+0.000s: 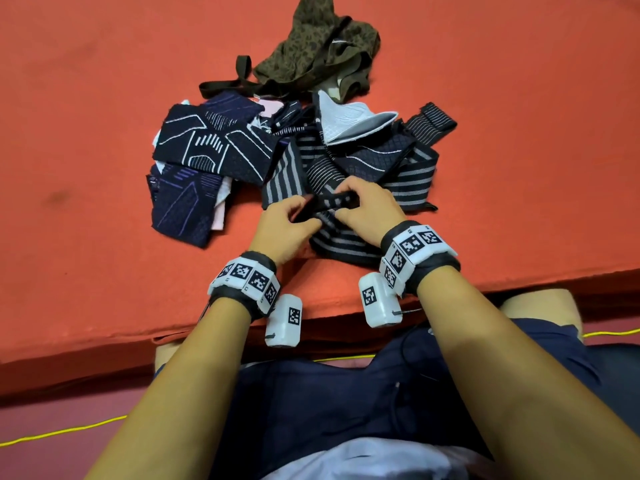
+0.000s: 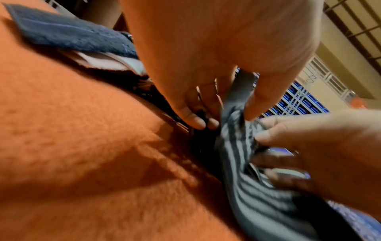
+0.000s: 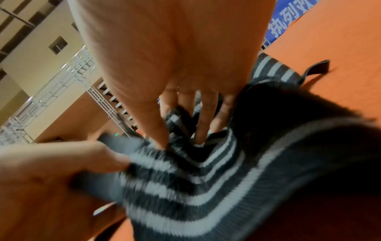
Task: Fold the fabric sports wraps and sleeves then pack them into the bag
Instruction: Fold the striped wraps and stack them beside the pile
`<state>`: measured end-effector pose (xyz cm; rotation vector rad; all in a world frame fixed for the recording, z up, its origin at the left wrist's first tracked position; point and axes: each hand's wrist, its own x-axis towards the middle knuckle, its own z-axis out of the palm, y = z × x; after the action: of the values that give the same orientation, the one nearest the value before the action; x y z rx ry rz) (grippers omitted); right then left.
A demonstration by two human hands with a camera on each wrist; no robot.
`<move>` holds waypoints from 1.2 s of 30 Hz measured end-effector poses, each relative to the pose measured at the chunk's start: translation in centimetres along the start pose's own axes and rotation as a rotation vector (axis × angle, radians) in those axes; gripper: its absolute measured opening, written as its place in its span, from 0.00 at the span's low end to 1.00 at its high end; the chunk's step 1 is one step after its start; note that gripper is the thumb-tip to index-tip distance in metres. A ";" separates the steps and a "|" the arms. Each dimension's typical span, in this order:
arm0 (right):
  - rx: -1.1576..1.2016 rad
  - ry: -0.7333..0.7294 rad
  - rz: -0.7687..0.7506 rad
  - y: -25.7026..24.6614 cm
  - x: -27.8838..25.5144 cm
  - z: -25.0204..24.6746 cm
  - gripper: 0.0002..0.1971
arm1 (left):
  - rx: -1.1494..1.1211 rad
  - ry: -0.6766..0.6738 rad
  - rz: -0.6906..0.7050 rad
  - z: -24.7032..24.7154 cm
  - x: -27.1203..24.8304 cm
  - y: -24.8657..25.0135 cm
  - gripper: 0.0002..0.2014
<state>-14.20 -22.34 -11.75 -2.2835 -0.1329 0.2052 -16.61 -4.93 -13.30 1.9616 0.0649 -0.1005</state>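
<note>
A black wrap with grey stripes (image 1: 341, 242) lies bunched on the orange surface near its front edge. My left hand (image 1: 289, 220) and right hand (image 1: 363, 206) both pinch its dark end strap (image 1: 334, 201) between them. In the left wrist view my left hand's fingers (image 2: 198, 120) pinch the striped wrap (image 2: 237, 141). In the right wrist view my right hand's thumb and fingers (image 3: 202, 128) pinch the striped wrap (image 3: 206, 179). Navy patterned sleeves (image 1: 207, 147) lie piled to the left. A camouflage bag (image 1: 318, 46) sits slumped at the back.
The orange felt-covered table (image 1: 86, 116) has its front edge (image 1: 311, 320) just before my lap. A white sleeve (image 1: 346, 123) and more striped wraps (image 1: 415, 181) lie right of the pile. The bag's dark strap (image 1: 225, 84) trails leftward.
</note>
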 end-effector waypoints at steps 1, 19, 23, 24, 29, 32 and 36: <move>-0.024 -0.040 0.017 0.4 -0.1 0.2 0.13 | -0.057 0.024 -0.002 -0.2 0.1 -0.3 0.06; -0.121 -0.119 0.084 1.4 -1.0 3.1 0.22 | 0.298 0.165 0.064 -0.4 1.6 -3.3 0.16; -0.107 -0.109 0.064 0.9 -1.0 3.4 0.12 | 0.361 0.131 0.048 -0.7 1.6 -3.8 0.22; -0.115 -0.120 0.074 0.7 -1.0 3.4 0.10 | 0.349 0.117 0.037 -0.8 1.5 -3.7 0.24; -0.048 -0.143 0.154 0.9 -0.8 3.2 0.12 | 0.359 0.114 0.022 -1.3 1.4 -4.3 0.20; -0.028 -0.138 0.193 0.8 -0.9 2.6 0.14 | 0.320 0.097 -0.021 -1.1 1.9 -4.8 0.16; 0.022 -0.144 0.271 1.6 -1.1 2.3 0.14 | 0.315 0.148 -0.110 -1.0 2.4 -4.8 0.13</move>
<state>-15.70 -21.89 -14.29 -2.2588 0.1050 0.5098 -14.64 -2.15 -17.56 2.2775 0.2690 -0.0386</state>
